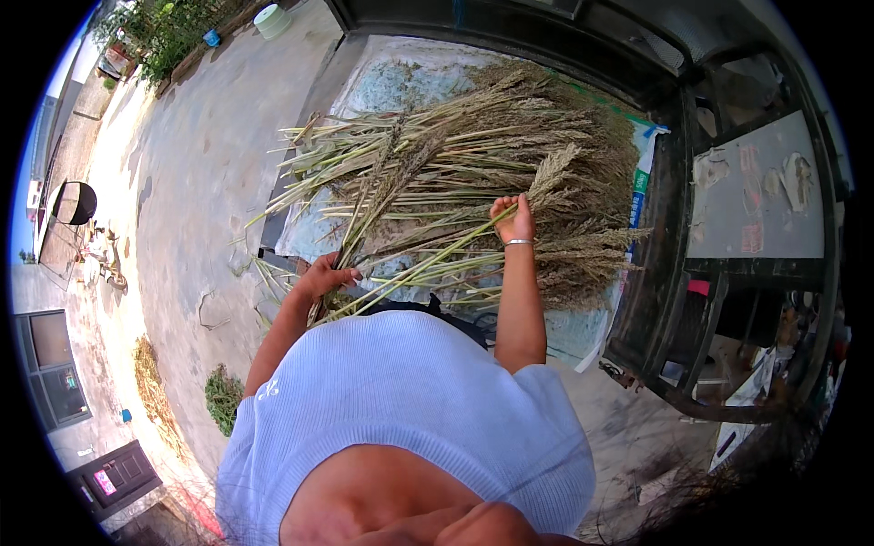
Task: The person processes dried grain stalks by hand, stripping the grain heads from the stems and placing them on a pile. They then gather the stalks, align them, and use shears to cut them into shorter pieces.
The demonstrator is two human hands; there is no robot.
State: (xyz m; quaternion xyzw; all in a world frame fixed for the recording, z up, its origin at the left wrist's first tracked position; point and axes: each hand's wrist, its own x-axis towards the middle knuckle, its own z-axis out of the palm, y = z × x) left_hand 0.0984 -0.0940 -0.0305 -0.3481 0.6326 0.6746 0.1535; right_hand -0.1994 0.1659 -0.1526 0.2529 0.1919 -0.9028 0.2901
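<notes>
A wide heap of cut grain stalks (455,146), sorghum-like with brushy brown seed heads, lies on a pale blue and white sheet (387,68); the heads point right, the bare stems left. My left hand (326,278) is closed round the lower stems of a small bunch of stalks (391,189), whose darker heads slant up and away over the heap. Between the fingers of my right hand (515,220) is a single green stalk (446,253), gripped just below its pale seed head (553,173). Its stem runs down leftward toward my left hand.
A dark metal frame (669,246) edges the sheet at the right, beside a grey panel (760,196) with torn paper patches. Concrete ground (218,136) stretches left. A small green plant (223,399) stands near my left elbow. Farther off is a pale green tub (271,21).
</notes>
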